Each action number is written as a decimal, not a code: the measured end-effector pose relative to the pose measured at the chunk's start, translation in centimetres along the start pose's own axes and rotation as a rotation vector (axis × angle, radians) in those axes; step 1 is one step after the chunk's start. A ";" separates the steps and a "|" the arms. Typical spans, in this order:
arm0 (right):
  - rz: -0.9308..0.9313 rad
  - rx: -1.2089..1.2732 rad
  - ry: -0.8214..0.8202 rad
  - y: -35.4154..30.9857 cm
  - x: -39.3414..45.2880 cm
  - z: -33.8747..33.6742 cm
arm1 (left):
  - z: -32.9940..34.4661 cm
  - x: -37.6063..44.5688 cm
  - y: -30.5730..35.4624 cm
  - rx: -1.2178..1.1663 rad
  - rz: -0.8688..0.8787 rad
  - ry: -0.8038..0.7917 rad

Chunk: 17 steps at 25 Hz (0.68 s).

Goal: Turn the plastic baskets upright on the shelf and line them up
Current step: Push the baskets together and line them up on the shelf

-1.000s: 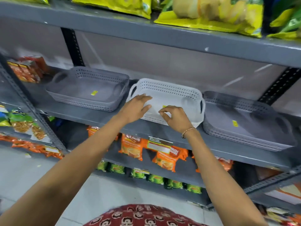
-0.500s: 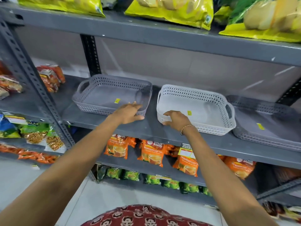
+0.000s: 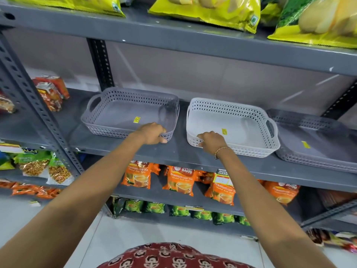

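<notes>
Now both hands grip basket rims on the shelf

Since half a second ago the left hand (image 3: 152, 133), which hovered flat at the front of the grey basket (image 3: 123, 105), has closed its fingers over that basket's front right corner rim. The right hand (image 3: 211, 141) has kept its hold on the white basket (image 3: 231, 111), fingers curled over its front left corner, a thin beaded bracelet (image 3: 222, 150) at the wrist. The view has also shifted, so the baskets sit farther right in the picture.

All three baskets stand upright in a row on the grey metal shelf (image 3: 173, 151), near its front edge. They are shallow, rounded rectangles of plastic with perforated lattice walls, smooth floors and cut-out handles at the ends. A small yellow sticker lies on each floor. The grey basket and the white one stand apart with a gap of bare shelf between them; the white one's right end touches or overlaps a second grey basket (image 3: 316, 161) at the right. Glossy orange tea packets (image 3: 179, 180) hang below the shelf.
</notes>
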State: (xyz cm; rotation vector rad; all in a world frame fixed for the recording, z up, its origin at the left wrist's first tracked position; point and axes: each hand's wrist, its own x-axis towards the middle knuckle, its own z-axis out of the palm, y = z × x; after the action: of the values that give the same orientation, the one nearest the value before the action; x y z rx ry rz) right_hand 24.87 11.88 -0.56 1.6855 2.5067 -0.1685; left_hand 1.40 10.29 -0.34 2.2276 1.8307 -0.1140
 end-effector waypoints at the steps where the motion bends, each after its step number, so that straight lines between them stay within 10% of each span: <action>1: 0.000 0.000 0.000 0.0 0.1 0.1 | 0.0 0.2 -0.1 -0.013 0.000 -0.003; 17: -0.022 0.010 0.036 0.0 0.3 0.5 | 0.3 1.8 2.5 -0.021 0.071 0.057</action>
State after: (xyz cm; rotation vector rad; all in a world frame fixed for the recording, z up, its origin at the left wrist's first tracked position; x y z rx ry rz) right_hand 24.81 12.06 -1.14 1.6804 2.5548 -0.1544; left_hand 4.21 11.49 -0.62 2.3003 1.7702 -0.0186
